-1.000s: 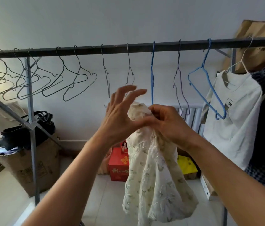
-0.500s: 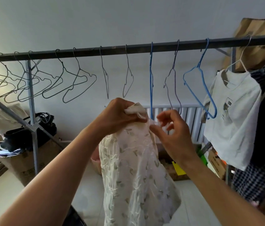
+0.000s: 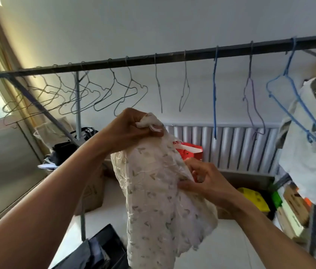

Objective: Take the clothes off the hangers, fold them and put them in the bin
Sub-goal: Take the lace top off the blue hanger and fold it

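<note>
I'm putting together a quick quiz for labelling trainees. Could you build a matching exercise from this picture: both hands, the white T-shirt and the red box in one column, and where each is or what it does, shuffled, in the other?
Column 1
1. left hand
2. right hand
3. white T-shirt
4. red box

Column 2
A. hangs at the right end of the rail
B. sits in front of the radiator
C. grips the bunched top of the patterned garment
D. pinches the garment's side lower down

Pairs: 1-C, 2-D, 3-A, 4-B
</note>
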